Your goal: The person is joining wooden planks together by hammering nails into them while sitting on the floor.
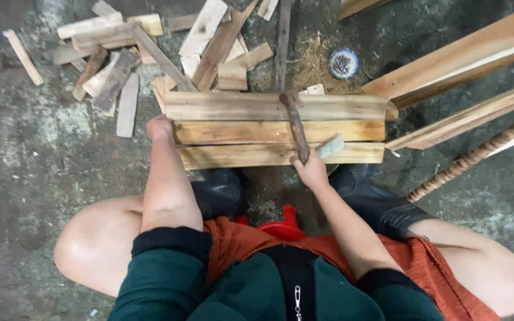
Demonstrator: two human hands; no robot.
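at the centre of the frame three wooden planks (275,128) lie side by side on the concrete floor (25,172). the left hand (159,127) rests at their left end; whether its grip is wide or narrow i cannot tell. the right hand (312,172) has its grip closed around the lower end of a hammer (296,128) lying across the planks. scrap wood pieces (150,47) are piled at the upper left, and a small round tin (343,63) sits above the planks.

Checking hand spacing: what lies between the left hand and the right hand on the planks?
Head view: between the left hand and right hand lies only the bare top of the stacked wooden planks. The hammer held by the right hand sits further right.
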